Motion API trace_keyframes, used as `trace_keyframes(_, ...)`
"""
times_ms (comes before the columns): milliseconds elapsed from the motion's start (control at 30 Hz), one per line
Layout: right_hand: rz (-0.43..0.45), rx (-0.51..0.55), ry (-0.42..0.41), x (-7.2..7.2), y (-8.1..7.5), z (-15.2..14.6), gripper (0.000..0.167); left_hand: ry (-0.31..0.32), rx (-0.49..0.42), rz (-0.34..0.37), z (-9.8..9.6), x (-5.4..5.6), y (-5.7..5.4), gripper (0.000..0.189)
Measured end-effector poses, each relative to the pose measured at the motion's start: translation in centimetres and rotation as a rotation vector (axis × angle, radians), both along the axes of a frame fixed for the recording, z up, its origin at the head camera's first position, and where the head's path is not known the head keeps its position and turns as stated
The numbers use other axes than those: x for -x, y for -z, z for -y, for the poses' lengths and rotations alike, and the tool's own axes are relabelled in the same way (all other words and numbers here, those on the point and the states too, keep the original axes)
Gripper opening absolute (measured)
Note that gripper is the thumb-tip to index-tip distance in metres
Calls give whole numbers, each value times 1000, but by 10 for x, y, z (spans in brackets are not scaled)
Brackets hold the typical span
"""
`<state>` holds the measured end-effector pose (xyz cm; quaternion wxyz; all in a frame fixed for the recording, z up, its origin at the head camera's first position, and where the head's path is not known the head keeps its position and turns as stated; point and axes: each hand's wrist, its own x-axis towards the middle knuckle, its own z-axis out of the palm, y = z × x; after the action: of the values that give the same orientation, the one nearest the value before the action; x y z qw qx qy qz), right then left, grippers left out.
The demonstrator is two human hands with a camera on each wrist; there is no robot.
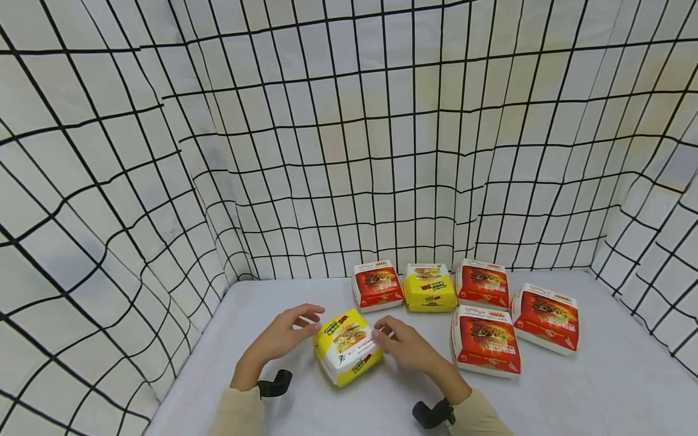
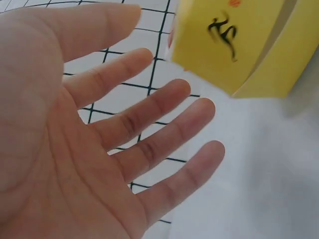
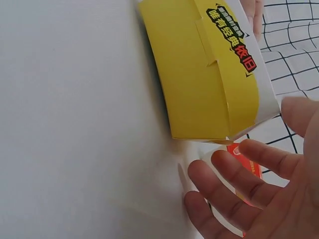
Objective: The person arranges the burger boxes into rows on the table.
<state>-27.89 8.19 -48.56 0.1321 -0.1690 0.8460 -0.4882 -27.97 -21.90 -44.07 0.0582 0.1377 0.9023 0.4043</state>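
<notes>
A yellow and white burger box [image 1: 349,346] with a printed burger on its lid sits between my two hands, turned at an angle on the white table. To its left, my left hand [image 1: 287,330] is spread; in the left wrist view its fingers [image 2: 149,107] are apart from the yellow side of the box. On the other side, my right hand [image 1: 405,343] has its thumb by the box's corner. Its fingers [image 3: 229,184] are loosely bent beside that corner in the right wrist view, gripping nothing; whether the thumb touches the box I cannot tell.
Towards the back right stand several red burger boxes [image 1: 487,340] and one more yellow burger box [image 1: 429,288], some close together. White cloth walls with black grid netting [image 1: 349,145] rise behind the table [image 1: 305,402] and at both sides.
</notes>
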Motion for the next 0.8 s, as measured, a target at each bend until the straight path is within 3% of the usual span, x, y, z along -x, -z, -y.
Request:
trace_keyframes(100, -11, 16, 16, -1, 1, 1, 36, -10, 33, 16, 4, -2, -5, 39)
trace_keyframes(233, -20, 23, 24, -2, 2, 3, 37, 34, 46, 43, 4, -5, -8, 41)
trace_keyframes(367, -5, 16, 7, -2, 3, 3, 39, 61, 43, 59, 0, -4, -5, 42)
trace_keyframes(800, 47, -14, -48, -1, 1, 1, 58, 27, 18, 17, -13, -1, 6, 38)
